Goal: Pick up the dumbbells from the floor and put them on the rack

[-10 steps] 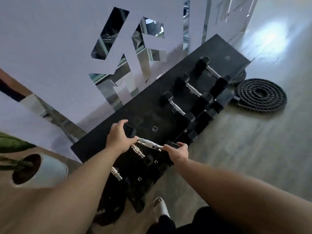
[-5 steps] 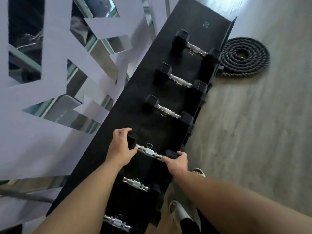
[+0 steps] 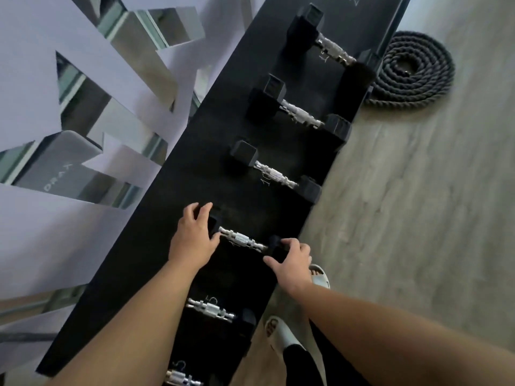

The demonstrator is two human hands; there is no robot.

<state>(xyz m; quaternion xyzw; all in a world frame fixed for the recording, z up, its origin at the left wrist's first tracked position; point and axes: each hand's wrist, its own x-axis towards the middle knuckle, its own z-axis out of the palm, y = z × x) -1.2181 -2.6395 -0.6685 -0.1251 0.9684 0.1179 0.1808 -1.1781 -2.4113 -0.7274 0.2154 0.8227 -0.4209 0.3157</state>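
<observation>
A black slanted dumbbell rack (image 3: 178, 224) runs from lower left to upper right along the wall. A black hex dumbbell with a chrome handle (image 3: 242, 240) lies across the rack in front of me. My left hand (image 3: 192, 235) grips its far head and my right hand (image 3: 292, 259) grips its near head. Three larger dumbbells sit further up the rack: one (image 3: 274, 176), another (image 3: 301, 114), and a third (image 3: 331, 50). Two smaller dumbbells lie lower on the rack, one (image 3: 210, 309) and one (image 3: 181, 378) partly hidden by my left arm.
A coiled black battle rope (image 3: 409, 71) lies on the wooden floor beside the rack's far end. My feet in white slippers (image 3: 281, 330) stand at the rack's near edge. A wall with mirrored cut-outs (image 3: 83, 112) backs the rack.
The view has swung down and closer over the rack. Both hands stay on the dumbbell's heads, now resting across the rack; the right hand's fingers have spread somewhat.
</observation>
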